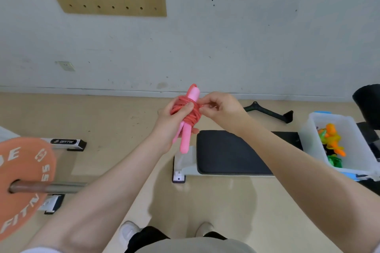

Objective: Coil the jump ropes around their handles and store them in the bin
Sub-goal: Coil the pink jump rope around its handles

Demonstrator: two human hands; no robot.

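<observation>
Left hand [174, 123] is gripping pink handles [188, 129], right hand [220, 109] is pinching the nearly coiled rope [185, 109]; bin [308, 139] is awaiting it.

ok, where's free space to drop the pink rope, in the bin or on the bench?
Bin: the far-right half is crowded with orange and green ropes; bare floor shows along its left wall. Bench pad: bare black surface between the right forearm and the bin. Both hands, left and right, grip the pink rope.
</observation>
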